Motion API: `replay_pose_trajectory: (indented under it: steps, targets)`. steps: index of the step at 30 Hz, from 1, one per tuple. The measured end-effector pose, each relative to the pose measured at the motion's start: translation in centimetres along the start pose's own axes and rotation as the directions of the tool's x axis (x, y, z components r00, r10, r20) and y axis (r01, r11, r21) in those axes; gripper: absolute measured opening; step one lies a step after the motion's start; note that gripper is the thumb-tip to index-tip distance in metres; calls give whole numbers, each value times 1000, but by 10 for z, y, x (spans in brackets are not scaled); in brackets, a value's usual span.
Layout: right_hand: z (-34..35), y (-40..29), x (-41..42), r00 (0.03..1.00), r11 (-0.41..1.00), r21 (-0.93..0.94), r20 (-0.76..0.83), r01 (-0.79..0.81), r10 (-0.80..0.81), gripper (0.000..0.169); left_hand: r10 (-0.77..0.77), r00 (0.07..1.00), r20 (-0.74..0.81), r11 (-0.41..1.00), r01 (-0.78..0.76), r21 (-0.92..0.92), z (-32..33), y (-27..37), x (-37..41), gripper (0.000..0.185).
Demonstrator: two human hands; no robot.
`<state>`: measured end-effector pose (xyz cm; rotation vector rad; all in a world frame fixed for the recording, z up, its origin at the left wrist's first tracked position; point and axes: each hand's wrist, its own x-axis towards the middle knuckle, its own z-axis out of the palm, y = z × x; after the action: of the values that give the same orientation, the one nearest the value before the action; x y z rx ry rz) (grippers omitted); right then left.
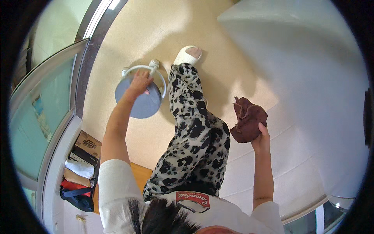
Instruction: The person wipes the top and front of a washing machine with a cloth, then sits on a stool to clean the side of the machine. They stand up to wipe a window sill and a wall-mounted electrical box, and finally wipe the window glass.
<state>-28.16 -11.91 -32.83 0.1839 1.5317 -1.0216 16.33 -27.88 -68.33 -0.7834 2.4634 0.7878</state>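
A crumpled dark brown cloth is in my right hand, with the thumb laid over its lower edge. My left hand reaches down to a round stool with a grey seat and a white tubular ring and casters around its base. The fingers of that hand lie over the far edge of the seat, near the white frame; whether they grip it is hidden. A small pinkish spot shows on the seat beside the hand. The stool stands on the floor to the left of my legs.
A white slipper is on my foot on the beige floor. At the left are a glass sliding door and a dark threshold. A cardboard box and folded clothes lie by a wooden surface. A large, smooth white surface fills the right.
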Motion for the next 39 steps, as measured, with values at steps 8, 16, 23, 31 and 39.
replay_pose_trajectory:
  steps: [8, 16, 23, 31, 39]
  targets:
    - [17, -5, 9, 985, 989, 47, 90, 142, -145, 58, -42, 964, 262, 984, 85, -155, 6, 54, -41, 67]
    - [3, 16, 18, 942, 951, 96, 142, 293, -304, 59, 12, 949, 316, 918, 115, -380, 73, 84, -109, 34]
    - [6, 17, 49, 900, 921, 64, 200, 383, -388, 60, 29, 860, 509, 952, 131, -276, 88, 90, -128, 33]
    - [30, 28, 22, 845, 867, 196, 206, 459, -494, 61, 202, 706, 679, 700, 381, -604, 69, 106, -72, 38]
    - [44, 35, -29, 768, 783, 170, 157, 598, -621, 59, 21, 999, 29, 587, 11, -810, -68, 10, 8, 35]
